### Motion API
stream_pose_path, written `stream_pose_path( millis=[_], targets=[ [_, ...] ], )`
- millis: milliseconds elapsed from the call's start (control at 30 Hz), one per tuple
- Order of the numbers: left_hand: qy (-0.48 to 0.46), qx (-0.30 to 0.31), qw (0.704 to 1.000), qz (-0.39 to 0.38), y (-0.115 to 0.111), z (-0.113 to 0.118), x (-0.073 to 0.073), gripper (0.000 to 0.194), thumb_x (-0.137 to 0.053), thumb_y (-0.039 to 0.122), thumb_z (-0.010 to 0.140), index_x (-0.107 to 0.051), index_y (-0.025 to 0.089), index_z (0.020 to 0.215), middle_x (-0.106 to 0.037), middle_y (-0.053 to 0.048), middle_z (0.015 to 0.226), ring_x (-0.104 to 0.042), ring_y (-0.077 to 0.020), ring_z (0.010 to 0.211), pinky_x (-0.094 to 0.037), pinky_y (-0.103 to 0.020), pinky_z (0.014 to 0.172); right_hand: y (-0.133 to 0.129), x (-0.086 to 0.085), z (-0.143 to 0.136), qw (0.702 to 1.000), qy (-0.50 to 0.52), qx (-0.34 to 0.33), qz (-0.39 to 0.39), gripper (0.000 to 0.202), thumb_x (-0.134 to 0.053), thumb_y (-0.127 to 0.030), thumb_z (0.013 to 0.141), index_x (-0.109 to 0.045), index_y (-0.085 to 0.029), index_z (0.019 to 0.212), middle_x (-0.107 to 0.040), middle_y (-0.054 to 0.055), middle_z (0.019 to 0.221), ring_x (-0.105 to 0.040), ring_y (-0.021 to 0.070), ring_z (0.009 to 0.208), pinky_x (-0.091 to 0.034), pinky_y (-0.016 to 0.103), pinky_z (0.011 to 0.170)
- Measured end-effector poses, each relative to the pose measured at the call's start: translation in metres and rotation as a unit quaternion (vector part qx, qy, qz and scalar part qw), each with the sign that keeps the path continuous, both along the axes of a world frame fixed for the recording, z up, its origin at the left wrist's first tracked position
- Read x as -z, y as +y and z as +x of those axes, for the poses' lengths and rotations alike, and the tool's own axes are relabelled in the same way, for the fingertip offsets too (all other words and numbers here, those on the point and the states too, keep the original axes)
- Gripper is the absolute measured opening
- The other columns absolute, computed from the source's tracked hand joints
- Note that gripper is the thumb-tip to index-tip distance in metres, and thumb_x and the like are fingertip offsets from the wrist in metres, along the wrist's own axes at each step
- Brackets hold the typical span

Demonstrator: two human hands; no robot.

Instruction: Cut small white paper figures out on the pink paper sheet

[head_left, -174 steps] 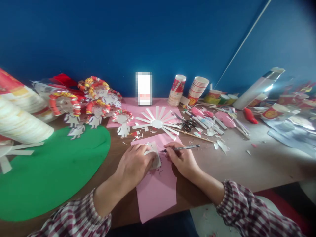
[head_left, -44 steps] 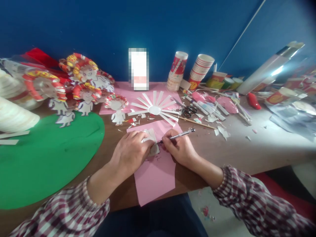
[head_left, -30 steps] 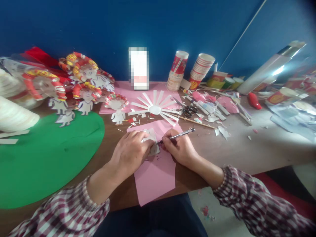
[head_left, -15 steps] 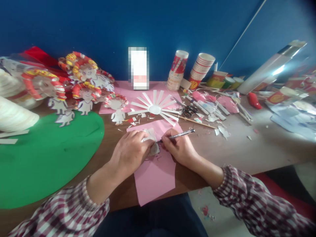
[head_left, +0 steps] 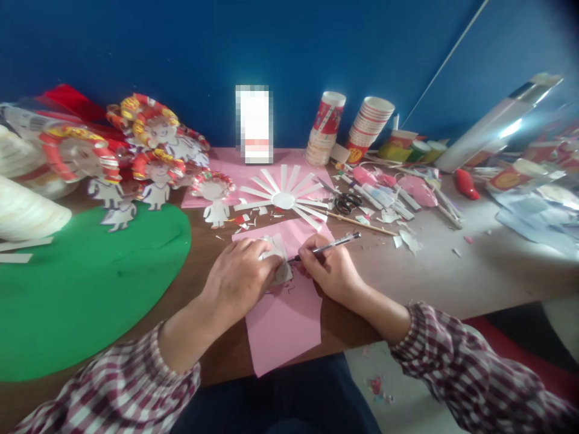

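The left hand [head_left: 239,277] lies palm down over a small white paper piece [head_left: 277,247], its fingers pressing it flat onto a sheet of pink paper [head_left: 284,340]. The right hand [head_left: 332,268] grips a pen [head_left: 335,242] between thumb and fingers, the tip at the edge of the white piece. Short dark marks show on the pink paper just below it. The pink paper lies on the brown surface [head_left: 384,277], between a green sheet [head_left: 99,289] on the left and paper scraps [head_left: 409,242] on the right.
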State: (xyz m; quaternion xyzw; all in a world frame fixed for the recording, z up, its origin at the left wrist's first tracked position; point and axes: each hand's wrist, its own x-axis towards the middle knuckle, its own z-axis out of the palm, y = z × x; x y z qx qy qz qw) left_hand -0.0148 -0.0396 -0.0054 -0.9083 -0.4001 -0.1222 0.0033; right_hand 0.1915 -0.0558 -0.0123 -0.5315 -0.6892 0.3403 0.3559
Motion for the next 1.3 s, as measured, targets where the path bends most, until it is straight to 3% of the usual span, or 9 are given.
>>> stream_pose_path(
  millis=[600, 1000, 1300],
  targets=[
    [-0.007, 0.0, 1.0, -0.001, -0.0002, -0.0005, 0.0023, 0.021, -0.052, 0.027, 0.095, -0.072, 0.025, 0.099, -0.066, -0.007, 0.099, -0.061, -0.024, 0.094, -0.049, -0.041, 0.083, -0.0005, -0.0023, -0.0009, 0.999, -0.003, -0.036, 0.005, 0.017, -0.052, -0.028, 0.094, -0.056, -0.02, 0.08, -0.063, 0.0, 0.066, -0.059, 0.014, 0.06, -0.041, 0.024, 0.056],
    [-0.009, 0.002, 1.0, -0.003, -0.0001, -0.0009, 0.0026, 0.022, -0.05, 0.028, 0.096, -0.071, 0.025, 0.101, -0.066, -0.008, 0.1, -0.061, -0.0243, 0.094, -0.049, -0.041, 0.083, -0.0013, -0.0029, -0.0011, 1.0, -0.006, -0.011, -0.002, 0.018, -0.052, -0.03, 0.094, -0.055, -0.02, 0.078, -0.062, 0.0, 0.063, -0.056, 0.0129, 0.056, -0.04, 0.023, 0.053],
    [-0.016, 0.004, 1.0, -0.003, -0.0002, -0.0011, 0.0016, 0.022, -0.051, 0.029, 0.096, -0.072, 0.023, 0.097, -0.066, -0.008, 0.099, -0.061, -0.0245, 0.092, -0.049, -0.041, 0.081, -0.0009, -0.0028, -0.0008, 1.0, -0.001, -0.029, 0.006, 0.017, -0.053, -0.029, 0.093, -0.055, -0.02, 0.08, -0.063, 0.0, 0.065, -0.059, 0.0138, 0.059, -0.042, 0.024, 0.055]
  ],
)
